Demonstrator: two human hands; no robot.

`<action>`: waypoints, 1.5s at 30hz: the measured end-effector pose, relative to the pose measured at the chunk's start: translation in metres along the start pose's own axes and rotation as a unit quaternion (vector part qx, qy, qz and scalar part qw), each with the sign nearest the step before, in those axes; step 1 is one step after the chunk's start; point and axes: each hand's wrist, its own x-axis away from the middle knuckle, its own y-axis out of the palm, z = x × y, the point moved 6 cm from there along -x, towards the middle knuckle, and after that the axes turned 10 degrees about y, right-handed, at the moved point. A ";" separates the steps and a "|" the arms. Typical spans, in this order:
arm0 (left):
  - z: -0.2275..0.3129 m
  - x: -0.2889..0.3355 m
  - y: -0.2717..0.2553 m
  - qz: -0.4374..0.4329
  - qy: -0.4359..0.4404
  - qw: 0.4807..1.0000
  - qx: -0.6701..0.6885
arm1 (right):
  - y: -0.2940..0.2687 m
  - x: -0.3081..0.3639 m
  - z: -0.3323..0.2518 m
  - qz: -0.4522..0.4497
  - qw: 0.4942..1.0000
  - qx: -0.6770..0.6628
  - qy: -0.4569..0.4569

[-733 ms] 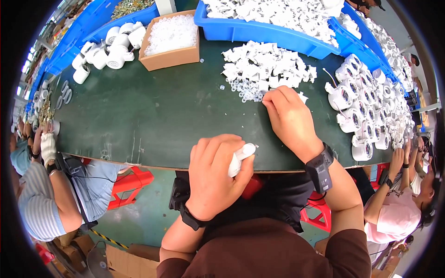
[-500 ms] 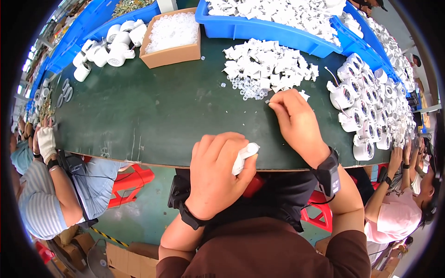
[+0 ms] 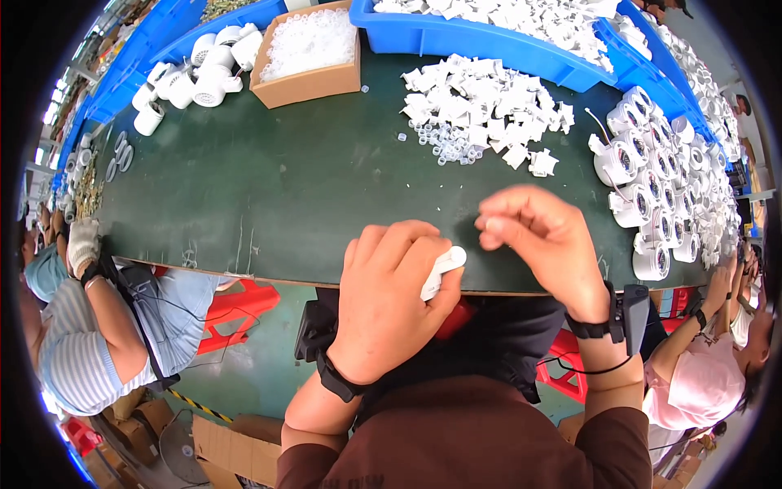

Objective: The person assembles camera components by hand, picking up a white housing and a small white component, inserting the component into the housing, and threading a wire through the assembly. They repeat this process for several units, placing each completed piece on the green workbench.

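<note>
1. The white part [image 3: 445, 270] is held in the left hand [image 3: 395, 297], above the near edge of the dark green tabletop [image 3: 301, 187]. Its long axis is slanted from lower left to upper right, with the rounded end pointed up and to the right, away from the wearer's body.
2. The part is seen as smooth, plain white and slender, with a broader round tip; its lower portion is hidden by the fingers and palm.
3. It is grasped by the left hand between the thumb and the curled fingers.
4. The right hand [image 3: 533, 236] is raised over the tabletop, to the right of the part and apart from it, with thumb and fingers bent together; whether anything small is pinched there, I cannot tell.
5. Lettering is partly shown low on the brown shirt [image 3: 472, 432], cut off by the lower edge of the view.
6. Beyond the right hand, small clear rings [image 3: 446, 145] are scattered against a pile of angular white pieces [image 3: 485, 98]. A blue bin [image 3: 489, 41] is filled with similar pieces, and round white housings [image 3: 652, 187] are massed at the right.
</note>
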 end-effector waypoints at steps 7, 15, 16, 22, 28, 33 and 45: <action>-0.001 -0.002 0.002 -0.004 0.015 1.000 0.006 | 0.025 0.013 0.007 -0.085 0.994 -0.068 -0.016; 0.000 -0.001 0.005 0.009 0.039 0.999 0.010 | 0.032 0.007 0.012 -0.128 0.976 -0.139 0.112; 0.000 -0.001 0.005 0.010 0.037 0.999 0.010 | 0.035 0.008 0.014 -0.123 0.975 -0.145 0.116; 0.001 0.003 0.005 0.065 0.035 0.997 0.000 | 0.037 0.008 0.016 -0.102 0.973 -0.189 0.089; 0.000 0.004 0.005 0.065 0.048 0.997 0.011 | 0.036 0.010 0.019 -0.090 0.977 -0.182 0.061; -0.002 -0.002 -0.001 0.024 0.059 0.998 0.012 | 0.043 0.012 0.030 -0.040 0.990 -0.132 0.012; -0.036 0.023 -0.048 0.061 -0.037 0.959 -0.275 | -0.161 0.019 -0.032 0.473 0.629 0.609 -0.099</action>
